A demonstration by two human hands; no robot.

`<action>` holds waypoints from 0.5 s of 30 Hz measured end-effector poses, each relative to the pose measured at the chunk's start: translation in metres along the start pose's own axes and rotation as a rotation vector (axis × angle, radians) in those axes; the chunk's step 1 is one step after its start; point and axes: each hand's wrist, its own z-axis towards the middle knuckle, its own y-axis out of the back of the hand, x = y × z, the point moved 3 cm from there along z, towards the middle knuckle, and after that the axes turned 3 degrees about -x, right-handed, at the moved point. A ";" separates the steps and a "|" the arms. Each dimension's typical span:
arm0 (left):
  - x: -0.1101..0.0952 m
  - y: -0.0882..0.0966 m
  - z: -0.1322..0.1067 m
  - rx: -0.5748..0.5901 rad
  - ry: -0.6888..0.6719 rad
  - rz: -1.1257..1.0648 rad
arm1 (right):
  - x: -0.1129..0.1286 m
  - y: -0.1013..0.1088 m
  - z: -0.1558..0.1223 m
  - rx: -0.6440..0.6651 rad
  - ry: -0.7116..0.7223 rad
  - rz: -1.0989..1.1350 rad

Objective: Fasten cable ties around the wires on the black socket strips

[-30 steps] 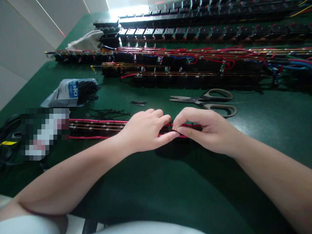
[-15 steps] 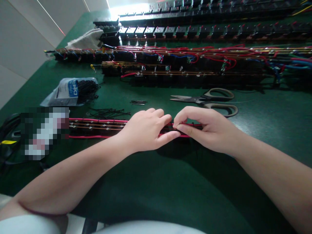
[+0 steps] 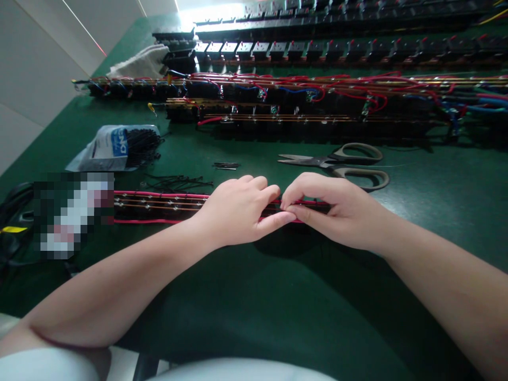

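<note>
The red-wired strip (image 3: 159,212) was partly covered by the half-curled left hand (image 3: 238,211); the right hand (image 3: 337,209) was pinched there, anything gripped by either being hidden.

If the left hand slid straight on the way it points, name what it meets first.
Most likely the right hand, whose thumb and fingertips lie just ahead; exact depth is unclear.

Tabletop (image 3: 257,296): green. Black module row (image 3: 286,51): red-tipped, lengthwise near far edge. White cloth (image 3: 141,62): crumpled, near far left corner. Long wired strip (image 3: 159,87): red and blue wires, brass-coloured rods; one end near left edge. Scissors (image 3: 329,161): blades parted, tips toward left edge, handles toward right edge. Pale panels (image 3: 35,79): beyond left edge.
</note>
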 end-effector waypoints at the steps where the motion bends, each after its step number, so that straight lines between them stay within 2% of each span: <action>1: 0.000 0.000 0.000 0.005 0.002 0.000 | 0.000 0.000 0.000 -0.003 0.007 -0.009; 15: -0.001 -0.002 0.001 0.001 0.019 0.026 | 0.001 -0.002 0.000 -0.005 0.091 -0.028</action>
